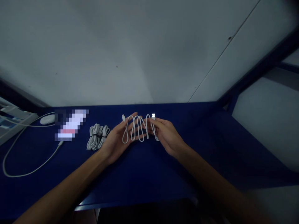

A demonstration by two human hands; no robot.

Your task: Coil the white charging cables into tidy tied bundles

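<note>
On my view, the white cable (141, 140) is in the air between the two hands, over the middle of the table. It is laid in several loose loops (I judge the folding as partly done), but they are not pressed together, and I see no tie on them. The left hand (114, 140) grasps the end near the small plug (123, 118), its other fingers spread behind the loops. The right hand (168, 134) pinches the end below the USB plug (153, 116). Just left lie cable bundles (94, 142), fastened with black ties. Farther left are a pixelated phone (74, 123) and a white rounded object (47, 119). The table (144, 177) is dark blue; at the far side stands a grey wall (140, 56), dimly lit.
</note>
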